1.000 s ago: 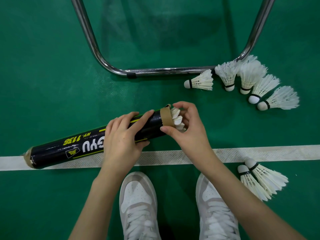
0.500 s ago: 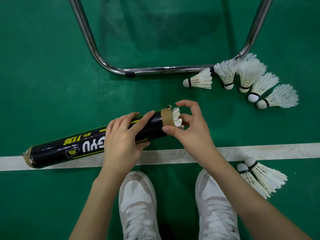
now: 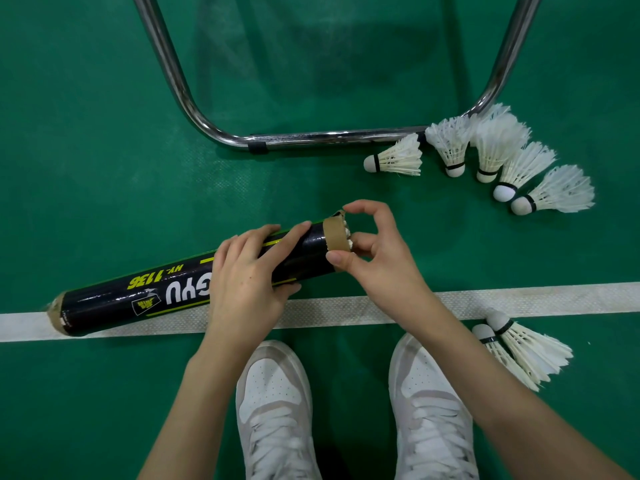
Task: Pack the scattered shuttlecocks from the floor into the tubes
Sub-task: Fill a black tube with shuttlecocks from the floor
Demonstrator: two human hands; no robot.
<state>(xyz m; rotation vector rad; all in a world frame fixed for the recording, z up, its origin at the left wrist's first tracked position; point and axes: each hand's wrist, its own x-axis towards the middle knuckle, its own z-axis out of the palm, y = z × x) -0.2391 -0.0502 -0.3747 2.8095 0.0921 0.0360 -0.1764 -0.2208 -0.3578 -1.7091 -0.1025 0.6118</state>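
Observation:
A black tube with yellow print lies slanted on the green floor, its open brown-rimmed mouth up to the right. My left hand grips its middle. At the mouth, my right hand has thumb and fingers on the rim and on a white shuttlecock that sits almost fully inside, only its feather tips showing. Several loose shuttlecocks lie in a curved row at the upper right. Two more shuttlecocks lie side by side by my right forearm.
A chrome tube frame bends across the floor behind the tube, touching the far shuttlecocks. A white court line runs left to right under the tube's closed end. My two white shoes stand below.
The shuttlecock has slid deeper into the tube; far less of its feathers shows. My right fingers have opened around the rim. The left hand holds still.

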